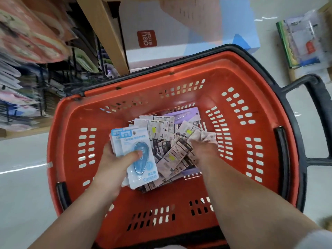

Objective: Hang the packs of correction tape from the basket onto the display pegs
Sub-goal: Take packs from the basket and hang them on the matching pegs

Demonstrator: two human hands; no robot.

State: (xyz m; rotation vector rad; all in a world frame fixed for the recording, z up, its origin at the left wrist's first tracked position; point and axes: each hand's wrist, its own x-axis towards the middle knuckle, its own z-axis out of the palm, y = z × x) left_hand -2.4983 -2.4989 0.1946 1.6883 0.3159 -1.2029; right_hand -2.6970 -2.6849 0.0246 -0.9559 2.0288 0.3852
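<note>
Left fingers (107, 150) gripping blue packs (143, 177), over basket (161, 72)

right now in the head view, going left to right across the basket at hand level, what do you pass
basket's left wall → left hand gripping blue correction tape packs → loose pile of packs → right hand grabbing into that pile → basket's right wall → black handle

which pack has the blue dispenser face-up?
The top pack held in the left hand: its blue dispenser faces the camera, while the piled packs in the basket mostly show printed backs.
</note>
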